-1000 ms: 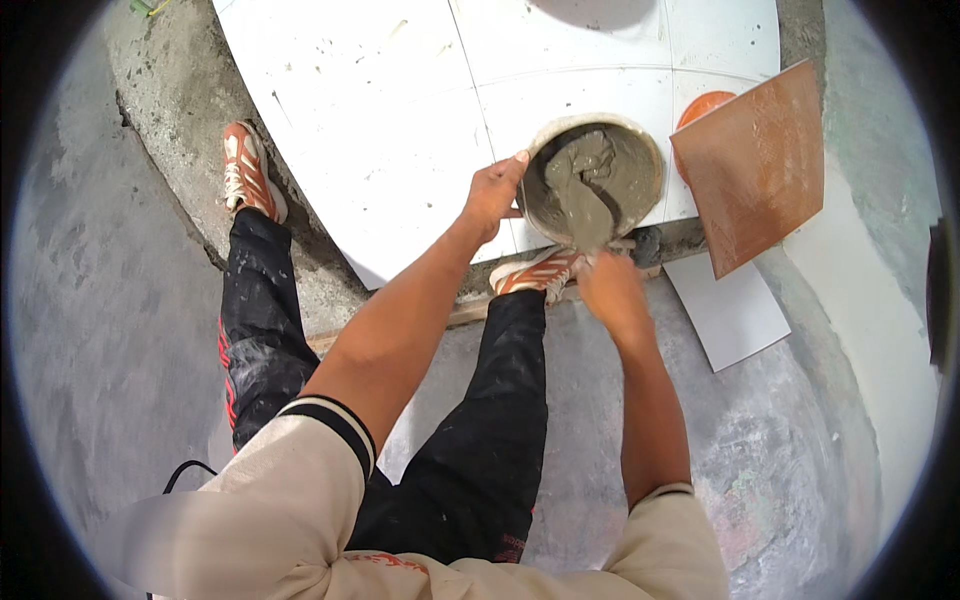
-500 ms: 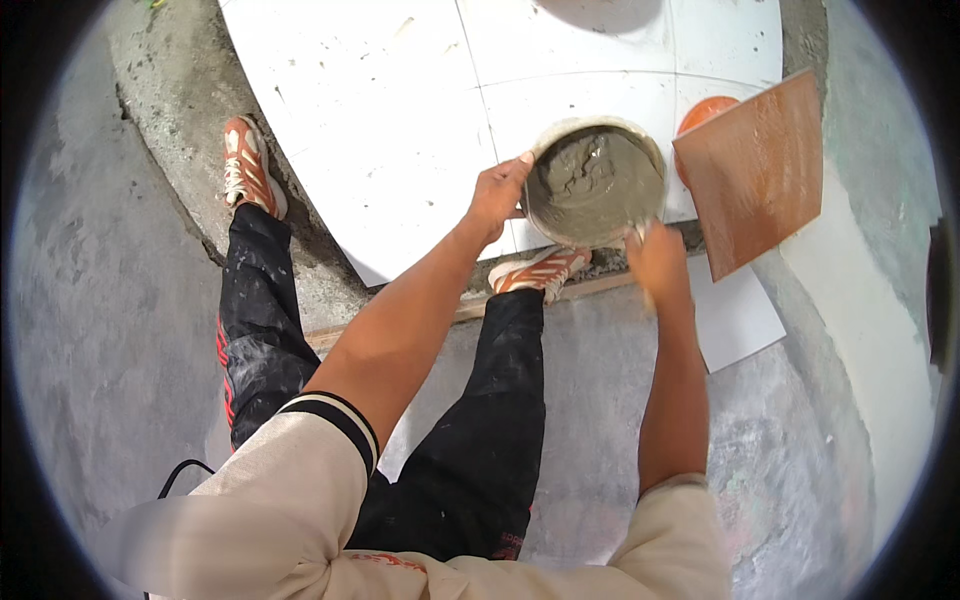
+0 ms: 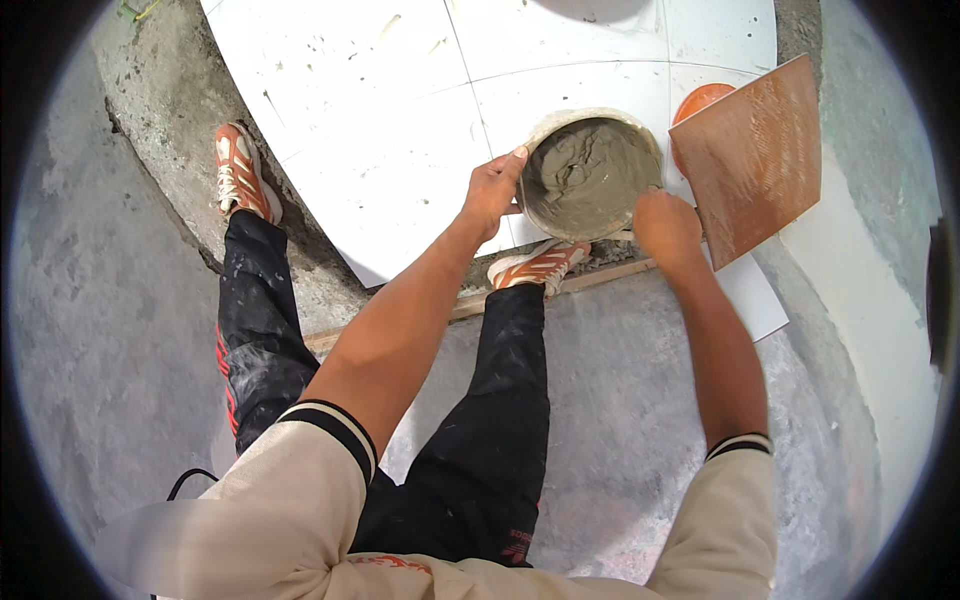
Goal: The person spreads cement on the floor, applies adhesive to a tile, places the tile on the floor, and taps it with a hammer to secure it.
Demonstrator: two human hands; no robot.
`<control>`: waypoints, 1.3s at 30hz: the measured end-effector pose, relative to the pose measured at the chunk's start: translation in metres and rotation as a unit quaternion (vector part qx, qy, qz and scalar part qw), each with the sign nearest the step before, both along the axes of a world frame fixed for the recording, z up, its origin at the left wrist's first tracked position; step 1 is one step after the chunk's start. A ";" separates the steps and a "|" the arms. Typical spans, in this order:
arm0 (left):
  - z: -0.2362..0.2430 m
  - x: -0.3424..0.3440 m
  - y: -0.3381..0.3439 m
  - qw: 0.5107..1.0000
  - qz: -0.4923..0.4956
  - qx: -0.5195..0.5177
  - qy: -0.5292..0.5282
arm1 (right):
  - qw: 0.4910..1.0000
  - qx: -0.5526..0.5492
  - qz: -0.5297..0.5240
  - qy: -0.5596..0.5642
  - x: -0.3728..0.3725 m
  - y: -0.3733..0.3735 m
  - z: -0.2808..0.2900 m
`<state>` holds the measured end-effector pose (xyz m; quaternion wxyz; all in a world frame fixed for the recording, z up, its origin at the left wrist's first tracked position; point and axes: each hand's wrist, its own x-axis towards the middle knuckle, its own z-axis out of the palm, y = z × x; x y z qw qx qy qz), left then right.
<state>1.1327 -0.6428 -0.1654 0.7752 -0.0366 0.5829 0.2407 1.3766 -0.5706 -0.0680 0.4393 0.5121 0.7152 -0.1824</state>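
Observation:
A round bucket (image 3: 541, 133) of wet grey mortar (image 3: 590, 175) tilts toward me at the edge of the white tiles. My left hand (image 3: 492, 190) is closed on its left rim, thumb on top. At the near right rim, my right hand (image 3: 667, 225) makes a fist around something mostly hidden by the fingers. A thin pale bar (image 3: 622, 236) shows beside that fist, along the bucket's near side; whether the hand holds it is unclear. The mortar surface is churned into ridges and folds.
A brown tile (image 3: 755, 160) leans against an orange container (image 3: 703, 100) on the right. Under it lies a white piece (image 3: 752, 295). Large white tiles (image 3: 370, 130) spread ahead. My shoes (image 3: 243, 172) stand on rough ground by the tile edge, near a wooden strip (image 3: 610, 276).
My right hand has swung slightly up and right along the bucket's rim, with its elbow moving outward. The mortar's folds have shifted. My left hand keeps its hold on the rim.

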 end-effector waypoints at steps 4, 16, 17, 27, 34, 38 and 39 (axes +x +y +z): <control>-0.001 0.002 -0.002 1.000 0.014 -0.008 0.018 | 0.975 -0.196 -0.103 -0.011 0.005 0.009 -0.031; -0.008 0.003 -0.007 1.000 -0.001 0.003 0.020 | 0.480 -0.223 -0.800 0.282 -0.048 -0.064 -0.015; -0.009 0.004 -0.007 1.000 -0.002 0.007 0.016 | 0.414 -0.205 -0.832 0.306 -0.053 -0.066 -0.020; 0.004 0.010 -0.002 0.998 -0.044 0.043 0.027 | -0.329 -0.215 -0.763 0.514 0.003 -0.126 -0.018; 0.001 0.008 -0.003 0.998 -0.040 0.031 0.030 | 0.545 -0.103 -0.792 0.254 0.012 -0.120 0.078; -0.004 0.007 -0.004 0.999 -0.039 0.017 0.034 | 0.886 0.010 -0.431 0.172 -0.042 -0.056 -0.001; -0.004 0.007 -0.005 0.998 -0.045 0.011 0.035 | 0.908 -0.010 -0.383 0.170 -0.053 -0.056 -0.002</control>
